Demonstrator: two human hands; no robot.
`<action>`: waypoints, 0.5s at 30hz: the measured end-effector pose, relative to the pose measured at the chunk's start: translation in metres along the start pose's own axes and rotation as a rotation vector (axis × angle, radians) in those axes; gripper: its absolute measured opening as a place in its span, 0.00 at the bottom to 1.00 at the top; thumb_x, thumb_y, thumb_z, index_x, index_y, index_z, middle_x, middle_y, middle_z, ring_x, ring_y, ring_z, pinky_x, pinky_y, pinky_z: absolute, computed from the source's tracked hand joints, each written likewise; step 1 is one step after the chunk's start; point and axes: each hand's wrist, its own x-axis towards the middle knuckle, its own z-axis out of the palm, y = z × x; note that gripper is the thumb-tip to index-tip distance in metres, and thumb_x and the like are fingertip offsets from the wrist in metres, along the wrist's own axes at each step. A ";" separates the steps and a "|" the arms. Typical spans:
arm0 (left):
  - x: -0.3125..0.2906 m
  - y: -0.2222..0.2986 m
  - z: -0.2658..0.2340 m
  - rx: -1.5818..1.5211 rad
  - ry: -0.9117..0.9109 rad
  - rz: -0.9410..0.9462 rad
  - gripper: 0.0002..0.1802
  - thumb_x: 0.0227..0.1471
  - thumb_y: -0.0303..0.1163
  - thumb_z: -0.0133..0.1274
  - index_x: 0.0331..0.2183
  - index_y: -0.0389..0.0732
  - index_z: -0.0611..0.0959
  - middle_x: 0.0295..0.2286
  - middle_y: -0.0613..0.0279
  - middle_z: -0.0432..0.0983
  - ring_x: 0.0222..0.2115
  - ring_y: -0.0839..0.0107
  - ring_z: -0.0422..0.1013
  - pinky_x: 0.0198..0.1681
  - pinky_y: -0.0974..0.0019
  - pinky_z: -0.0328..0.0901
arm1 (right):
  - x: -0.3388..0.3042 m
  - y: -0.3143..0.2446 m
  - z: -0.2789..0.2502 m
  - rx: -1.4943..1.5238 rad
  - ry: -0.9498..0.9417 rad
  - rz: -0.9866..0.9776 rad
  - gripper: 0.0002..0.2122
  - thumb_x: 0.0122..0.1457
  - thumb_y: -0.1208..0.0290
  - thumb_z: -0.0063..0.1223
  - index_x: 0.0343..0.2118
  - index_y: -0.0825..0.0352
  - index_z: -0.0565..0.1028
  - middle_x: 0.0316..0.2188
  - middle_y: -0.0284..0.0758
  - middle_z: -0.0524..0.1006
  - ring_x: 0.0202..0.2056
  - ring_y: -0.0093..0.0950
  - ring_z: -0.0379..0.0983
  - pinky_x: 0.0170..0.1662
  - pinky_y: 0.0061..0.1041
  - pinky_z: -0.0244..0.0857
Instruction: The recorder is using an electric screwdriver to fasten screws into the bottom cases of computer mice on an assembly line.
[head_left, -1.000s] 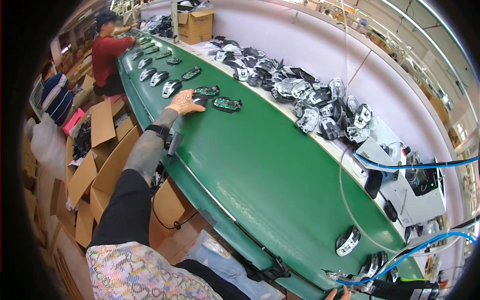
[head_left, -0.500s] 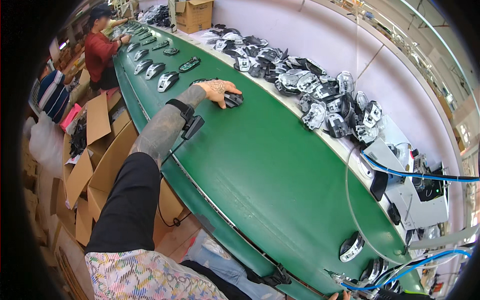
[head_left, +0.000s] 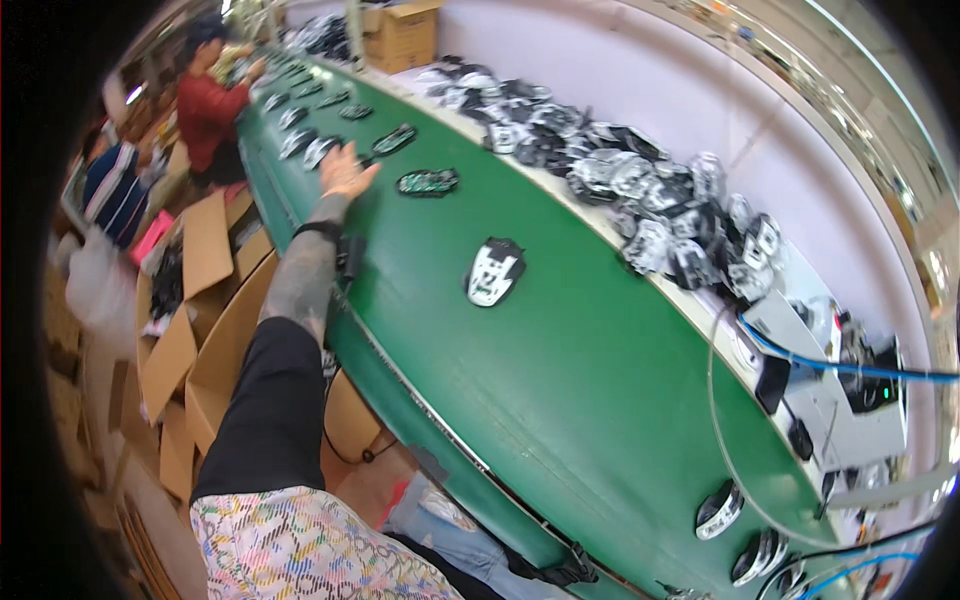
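Observation:
My left hand [head_left: 348, 174] reaches far out over the green conveyor belt [head_left: 560, 370], fingers stretched and thumb apart. It is right beside a black-and-white computer mouse shell [head_left: 320, 150], partly covering it; I cannot tell whether they touch. To the hand's right lie mouse base parts with green circuit boards, one nearer [head_left: 428, 181] and one farther [head_left: 394, 140]. A separate white-and-black mouse shell [head_left: 494, 272] rests mid-belt. My right hand is out of the picture; a metal tool tip [head_left: 685, 592] shows at the bottom edge.
Mouse shells are heaped along the ledge [head_left: 640, 180] by the wall. A white machine [head_left: 825, 400] with hoses stands at right, near several shells [head_left: 720, 508]. Cardboard boxes [head_left: 225, 340] crowd the left side. A co-worker in red [head_left: 208, 110] is at the far end.
My left hand has let go of a mouse shell and moved left to another. A white-and-black shell now lies bare mid-belt. My right fingers have left the lower edge of view.

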 end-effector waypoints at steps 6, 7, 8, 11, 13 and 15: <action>0.006 -0.051 -0.026 -0.391 -0.247 -0.020 0.44 0.33 0.49 0.63 0.48 0.31 0.69 0.44 0.46 0.70 0.46 0.58 0.67 0.49 0.63 0.60 | 0.014 -0.042 0.001 0.276 0.052 0.228 0.22 0.48 0.58 0.55 0.41 0.72 0.73 0.45 0.49 0.70 0.46 0.43 0.67 0.50 0.38 0.59; -0.001 -0.025 -0.044 -0.581 -0.249 -0.015 0.43 0.33 0.47 0.63 0.49 0.32 0.69 0.44 0.47 0.70 0.45 0.59 0.68 0.48 0.64 0.61 | 0.012 -0.038 -0.002 0.269 0.038 0.241 0.22 0.48 0.59 0.55 0.41 0.72 0.73 0.46 0.49 0.70 0.46 0.43 0.67 0.50 0.37 0.58; -0.009 0.005 -0.060 -0.664 -0.269 0.114 0.41 0.32 0.44 0.64 0.49 0.37 0.69 0.44 0.49 0.70 0.45 0.60 0.67 0.48 0.65 0.61 | 0.008 -0.033 -0.006 0.268 0.026 0.246 0.22 0.48 0.60 0.54 0.41 0.72 0.73 0.46 0.49 0.70 0.47 0.43 0.67 0.51 0.37 0.58; -0.017 0.053 -0.080 -0.679 -0.540 0.509 0.40 0.30 0.38 0.64 0.50 0.45 0.69 0.45 0.54 0.69 0.48 0.61 0.63 0.52 0.66 0.56 | 0.001 -0.030 -0.010 0.276 -0.004 0.248 0.21 0.48 0.63 0.53 0.42 0.73 0.72 0.47 0.50 0.69 0.47 0.44 0.66 0.52 0.37 0.56; -0.014 0.062 -0.075 -0.585 -0.589 0.590 0.40 0.31 0.35 0.64 0.51 0.45 0.69 0.47 0.54 0.67 0.48 0.59 0.63 0.52 0.65 0.56 | -0.001 -0.031 -0.007 0.277 -0.026 0.241 0.20 0.48 0.65 0.53 0.42 0.74 0.71 0.47 0.50 0.68 0.48 0.44 0.65 0.52 0.36 0.55; -0.013 0.068 -0.066 -0.498 -0.588 0.702 0.40 0.32 0.32 0.63 0.51 0.45 0.68 0.48 0.54 0.65 0.49 0.59 0.61 0.53 0.64 0.56 | -0.003 -0.032 -0.006 0.285 -0.036 0.245 0.20 0.48 0.67 0.52 0.43 0.74 0.71 0.48 0.50 0.68 0.48 0.44 0.64 0.53 0.36 0.55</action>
